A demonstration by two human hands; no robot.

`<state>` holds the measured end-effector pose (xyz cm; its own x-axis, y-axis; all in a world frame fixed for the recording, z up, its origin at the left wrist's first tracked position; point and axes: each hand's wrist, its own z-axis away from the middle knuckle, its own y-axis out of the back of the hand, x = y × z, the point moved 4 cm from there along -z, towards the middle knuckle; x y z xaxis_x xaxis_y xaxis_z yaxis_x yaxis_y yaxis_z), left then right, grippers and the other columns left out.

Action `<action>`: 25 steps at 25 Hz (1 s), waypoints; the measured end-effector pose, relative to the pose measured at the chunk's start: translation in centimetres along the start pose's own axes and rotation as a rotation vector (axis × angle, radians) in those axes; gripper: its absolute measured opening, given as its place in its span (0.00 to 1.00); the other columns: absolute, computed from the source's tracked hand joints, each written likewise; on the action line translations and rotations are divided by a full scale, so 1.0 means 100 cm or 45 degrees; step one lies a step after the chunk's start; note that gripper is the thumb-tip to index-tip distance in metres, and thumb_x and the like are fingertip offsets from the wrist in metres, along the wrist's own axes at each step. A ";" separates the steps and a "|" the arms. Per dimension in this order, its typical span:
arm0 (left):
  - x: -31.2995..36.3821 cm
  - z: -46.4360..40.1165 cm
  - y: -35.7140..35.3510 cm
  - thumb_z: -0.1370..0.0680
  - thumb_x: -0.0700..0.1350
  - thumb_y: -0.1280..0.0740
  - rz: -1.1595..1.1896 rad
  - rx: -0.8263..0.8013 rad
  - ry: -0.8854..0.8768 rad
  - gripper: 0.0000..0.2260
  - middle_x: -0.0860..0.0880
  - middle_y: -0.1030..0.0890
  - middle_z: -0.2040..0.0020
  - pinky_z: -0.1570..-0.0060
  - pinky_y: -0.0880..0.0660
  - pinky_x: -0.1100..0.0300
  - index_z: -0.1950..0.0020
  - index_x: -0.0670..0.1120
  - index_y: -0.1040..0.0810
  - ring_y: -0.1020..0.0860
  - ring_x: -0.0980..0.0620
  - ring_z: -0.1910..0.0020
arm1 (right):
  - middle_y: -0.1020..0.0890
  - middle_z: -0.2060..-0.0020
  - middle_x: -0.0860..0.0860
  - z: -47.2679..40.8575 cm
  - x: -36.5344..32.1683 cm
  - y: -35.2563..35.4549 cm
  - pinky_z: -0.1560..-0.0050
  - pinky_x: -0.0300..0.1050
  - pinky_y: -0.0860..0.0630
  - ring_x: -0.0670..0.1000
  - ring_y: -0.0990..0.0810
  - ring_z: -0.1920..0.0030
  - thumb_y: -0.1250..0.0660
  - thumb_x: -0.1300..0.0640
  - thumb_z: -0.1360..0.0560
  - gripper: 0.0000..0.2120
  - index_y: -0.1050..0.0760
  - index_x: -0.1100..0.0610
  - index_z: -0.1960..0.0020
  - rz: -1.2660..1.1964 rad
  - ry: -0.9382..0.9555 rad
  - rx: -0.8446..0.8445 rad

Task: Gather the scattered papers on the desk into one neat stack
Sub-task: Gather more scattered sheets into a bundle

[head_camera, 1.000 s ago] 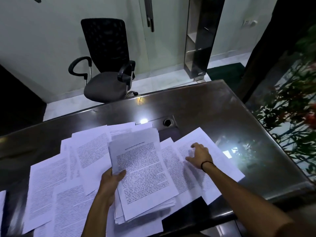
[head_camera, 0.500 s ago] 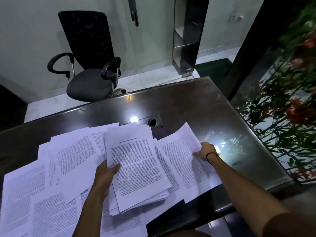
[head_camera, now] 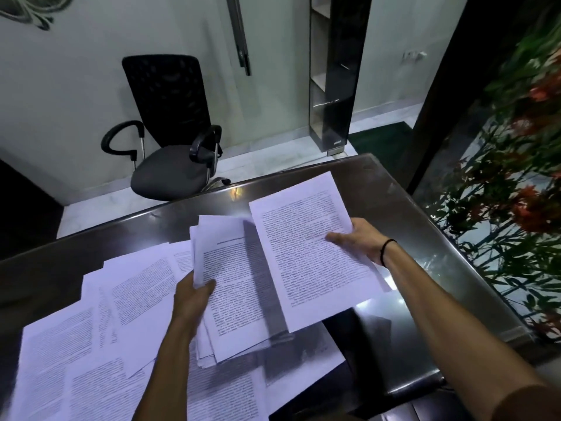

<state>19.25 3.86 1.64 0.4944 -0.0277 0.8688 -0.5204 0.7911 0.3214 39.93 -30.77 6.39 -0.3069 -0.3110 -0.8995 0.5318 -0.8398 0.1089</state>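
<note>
Dark glossy bench (head_camera: 394, 208): left hand (head_camera: 194, 299) clasps the stack (head_camera: 239, 299), right hand (head_camera: 355, 241) pinches 1 sheet (head_camera: 303, 238); loose sheets (head_camera: 121, 299) could slide off.

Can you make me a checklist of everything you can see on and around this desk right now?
Surface: dark glossy desk, reflecting light.
Job's things: gathered stack held by left hand; lifted sheets held by right hand; loose papers spread on the desk's left.
Clutter: nothing seen.
Hands: left hand grips the stack's edge; right hand pinches the lifted sheets, black band on its wrist.
Cables: nothing seen.
Surroundings: black office chair, narrow shelf unit, red-flowered plant on the right.
</note>
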 end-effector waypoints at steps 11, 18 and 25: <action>0.000 0.062 0.035 0.17 0.54 0.38 0.607 -0.058 0.159 0.15 0.45 0.14 0.44 0.44 0.20 0.48 0.36 0.49 0.18 0.16 0.44 0.45 | 0.17 0.43 0.56 0.011 0.004 -0.180 0.41 0.53 0.22 0.54 0.18 0.46 0.29 0.66 0.27 0.17 0.25 0.61 0.39 -0.069 0.092 -0.386; -0.018 0.079 0.119 0.22 0.45 0.27 0.283 0.183 -0.030 0.10 0.54 0.14 0.47 0.45 0.19 0.50 0.42 0.54 0.19 0.16 0.50 0.48 | 0.16 0.50 0.51 0.035 -0.023 -0.265 0.51 0.45 0.19 0.52 0.16 0.50 0.33 0.69 0.29 0.16 0.25 0.57 0.43 0.073 0.307 -0.134; -0.028 0.089 0.169 0.24 0.43 0.25 0.177 0.522 -0.142 0.06 0.54 0.16 0.60 0.60 0.19 0.55 0.58 0.52 0.20 0.16 0.49 0.58 | 0.21 0.65 0.45 0.072 -0.047 -0.325 0.67 0.37 0.28 0.48 0.23 0.63 0.33 0.65 0.29 0.11 0.27 0.50 0.55 0.300 0.635 0.244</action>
<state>2.82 11.86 8.00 0.3337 -0.0216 0.9424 -0.8207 0.4853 0.3017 18.43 -5.22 10.16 0.2360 -0.2909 -0.9272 0.3741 -0.8534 0.3630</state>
